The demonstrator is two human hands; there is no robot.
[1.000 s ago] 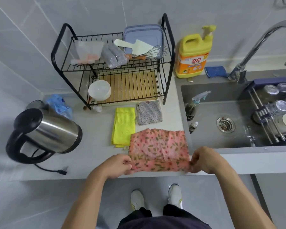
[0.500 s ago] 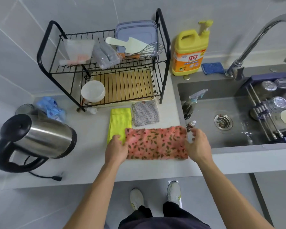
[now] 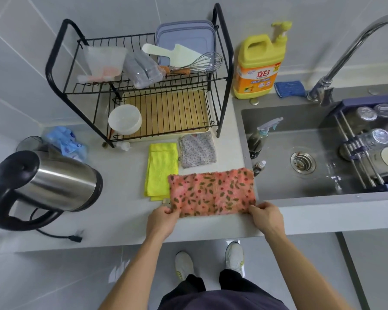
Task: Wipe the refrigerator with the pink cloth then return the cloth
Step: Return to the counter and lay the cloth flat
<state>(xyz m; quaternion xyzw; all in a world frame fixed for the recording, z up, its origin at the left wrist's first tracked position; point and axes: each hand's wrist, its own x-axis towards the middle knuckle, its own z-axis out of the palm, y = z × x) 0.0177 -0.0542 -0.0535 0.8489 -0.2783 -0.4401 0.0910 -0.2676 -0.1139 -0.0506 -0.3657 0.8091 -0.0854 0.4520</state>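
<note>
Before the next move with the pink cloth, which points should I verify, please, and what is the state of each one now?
1. Grip of the left hand on the near left corner of the pink cloth: ok, pinched.
2. Grip of the right hand on the near right corner: ok, pinched.
3. Flat lie of the pink cloth on the counter: ok.
4. Gap to the yellow cloth: not ok, the pink cloth covers its near right corner.
5. Right end clear of the sink: cannot tell; it reaches the rim beside the small bottle.
6. Wiping of the refrigerator done: cannot tell, it is not in view.
</note>
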